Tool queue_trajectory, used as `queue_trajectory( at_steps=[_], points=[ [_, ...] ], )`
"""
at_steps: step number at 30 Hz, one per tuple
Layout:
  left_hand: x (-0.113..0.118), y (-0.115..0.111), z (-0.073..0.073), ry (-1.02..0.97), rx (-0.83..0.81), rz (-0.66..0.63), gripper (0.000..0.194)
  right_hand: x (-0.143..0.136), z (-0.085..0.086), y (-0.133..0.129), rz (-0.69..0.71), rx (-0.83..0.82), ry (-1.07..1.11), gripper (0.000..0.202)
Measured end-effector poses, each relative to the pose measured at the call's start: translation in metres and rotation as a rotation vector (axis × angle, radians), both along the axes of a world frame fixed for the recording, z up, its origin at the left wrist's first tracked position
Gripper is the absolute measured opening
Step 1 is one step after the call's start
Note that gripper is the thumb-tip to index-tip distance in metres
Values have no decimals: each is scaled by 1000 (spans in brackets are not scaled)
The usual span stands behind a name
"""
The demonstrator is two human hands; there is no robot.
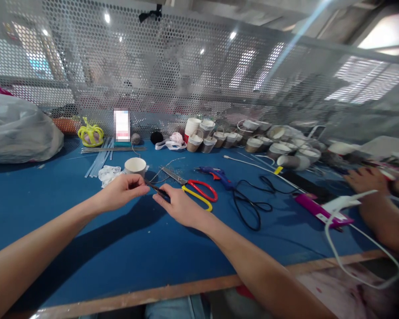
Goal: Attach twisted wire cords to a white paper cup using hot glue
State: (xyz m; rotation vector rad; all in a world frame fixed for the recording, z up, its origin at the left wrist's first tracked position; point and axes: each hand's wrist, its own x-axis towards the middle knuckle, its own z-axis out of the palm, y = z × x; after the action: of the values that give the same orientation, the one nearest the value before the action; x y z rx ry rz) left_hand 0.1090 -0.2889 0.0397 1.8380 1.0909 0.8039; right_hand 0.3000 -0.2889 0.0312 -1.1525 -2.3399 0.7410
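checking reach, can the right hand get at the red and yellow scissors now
Probably yes: the scissors lie close beside the right hand, their red handle uncovered, though that hand holds a slim dark tool.

The blue table bears scissors and cups.

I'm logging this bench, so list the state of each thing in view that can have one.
Left hand: fingertips pinched together
Right hand: closed around dark tool
Dark tool: held; open or shut unclear
White cup: upright, no lid
Red-and-yellow-handled scissors: lying down, not held
Blue glue gun: lying down; on or off unclear
Phone: propped upright, screen lit
Plastic bag: bulging
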Motion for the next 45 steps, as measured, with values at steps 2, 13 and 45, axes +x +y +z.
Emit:
queue_trajectory(
  at_steps=[2,13,45],
  points=[
    [-1,0,0,-154,-103,-37,26,0,0,0,1,8,18,28],
    [8,-4,-5,-182,-68,84,19,-2,0,1,-67,63,0,24],
    [-4,-1,3,-319,-343,-60,21,-3,-10,4,-79,89,72,27]
  ],
)
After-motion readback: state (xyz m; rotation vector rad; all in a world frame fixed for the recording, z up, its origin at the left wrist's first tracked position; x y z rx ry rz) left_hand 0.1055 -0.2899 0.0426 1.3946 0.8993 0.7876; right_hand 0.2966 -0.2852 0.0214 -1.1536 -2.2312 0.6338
